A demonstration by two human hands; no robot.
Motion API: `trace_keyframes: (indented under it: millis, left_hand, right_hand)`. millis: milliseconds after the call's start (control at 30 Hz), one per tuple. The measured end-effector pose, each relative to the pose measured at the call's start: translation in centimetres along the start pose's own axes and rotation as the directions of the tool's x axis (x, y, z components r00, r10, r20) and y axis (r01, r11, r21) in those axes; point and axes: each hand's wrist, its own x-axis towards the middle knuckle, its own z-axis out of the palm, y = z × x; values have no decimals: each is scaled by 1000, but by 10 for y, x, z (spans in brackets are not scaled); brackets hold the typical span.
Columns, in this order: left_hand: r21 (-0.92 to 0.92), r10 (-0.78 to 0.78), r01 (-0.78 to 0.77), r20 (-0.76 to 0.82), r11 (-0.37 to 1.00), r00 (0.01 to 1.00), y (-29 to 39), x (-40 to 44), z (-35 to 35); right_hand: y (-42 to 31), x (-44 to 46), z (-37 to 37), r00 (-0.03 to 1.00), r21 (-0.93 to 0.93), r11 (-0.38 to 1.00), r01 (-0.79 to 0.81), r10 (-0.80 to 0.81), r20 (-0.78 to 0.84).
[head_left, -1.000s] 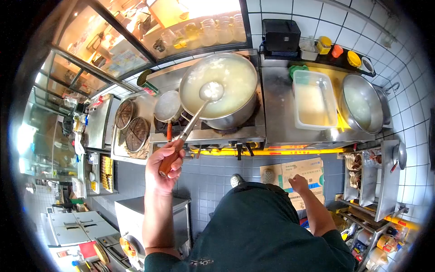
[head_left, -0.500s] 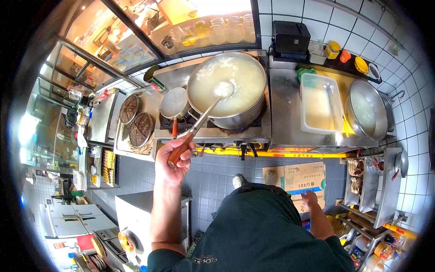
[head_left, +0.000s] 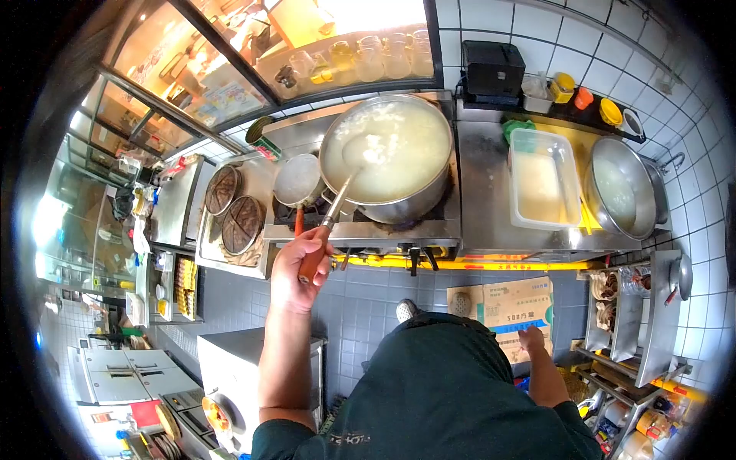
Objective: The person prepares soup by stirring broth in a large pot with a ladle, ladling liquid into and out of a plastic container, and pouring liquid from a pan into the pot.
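- While the left hand (head_left: 301,268) curls its fingers tight around the ladle (head_left: 341,196), the ladle's round end sits in the cloudy water (head_left: 410,165).
- That water fills most of the big pot (head_left: 402,212), which is on the stove (head_left: 452,222).
- White bits (head_left: 379,142) are in the pot already, so the work looks partway done.
- How much is left, I cannot tell.
- The right hand (head_left: 530,340) hangs above the cardboard (head_left: 500,297); I cannot tell if its fingers are loose or curled.
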Motion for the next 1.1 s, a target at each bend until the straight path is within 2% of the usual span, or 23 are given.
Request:
trace_keyframes:
  millis: [100,133,233,300,333,400,467,500,600,667,733,767,800,933,1033,1067,1100]
  left_hand:
    - [231,111,-97,-47,968,993,-10,-6,4]
    - [249,114,-99,-44,963,993,-13,-5,3]
    - [533,212,-155,-47,832,976,-28,-11,-1]
    - [730,271,-165,-30,664,962,-37,-16,-1]
    - [830,400,-262,52,492,915,-53,-10,-18]
    - [919,545,-354,208,176,812,-77,-2,-39]
    - [932,605,-356,320,-64,729,-89,-3,-36]
    - [939,589,-337,310,-66,747,-91,-6,-34]
    - [947,564,-305,307,-100,767,-93,-17,-31]
    - [938,597,-308,338,-156,728,-100,-17,-31]
    - [929,595,-296,370,-223,713,-106,-15,-38]
    - [930,591,-304,366,-207,719,-105,-15,-39]
    - [930,588,-313,363,-190,723,-104,-15,-40]
    - [933,602,-294,360,-208,713,-106,-14,-40]
    - [936,607,-296,349,-190,714,-105,-19,-39]
    - [936,613,-303,345,-176,710,-105,-19,-38]
    - [942,610,-285,334,-180,719,-106,-19,-38]
  right_hand:
    - [-43,-26,-42,958,4,977,-215,210,197]
    - [-34,-20,-34,971,8,984,-175,172,167]
    - [-20,-13,-20,991,3,996,-90,89,103]
    - [-15,-10,-17,992,-19,997,-80,82,96]
    - [-25,-17,-27,985,15,992,-123,120,125]
    - [-47,-31,-46,964,81,974,-210,193,186]
    - [-28,-14,-27,985,-11,995,-98,98,141]
    - [-17,-6,-18,991,-64,997,-38,46,124]
    - [-15,-1,-15,998,-14,999,-29,30,56]
    - [36,45,23,974,-21,974,224,-223,38]
    - [46,65,33,944,58,944,326,-328,37]
    - [0,47,-1,994,338,941,31,-64,87]
    - [-63,17,-48,970,587,773,-242,204,131]
    - [-101,25,-83,991,590,798,-122,129,31]
    - [-107,34,-82,998,431,902,20,11,-69]
    - [-117,20,-93,995,518,850,-98,97,30]
    - [-116,21,-93,993,489,864,-117,107,49]
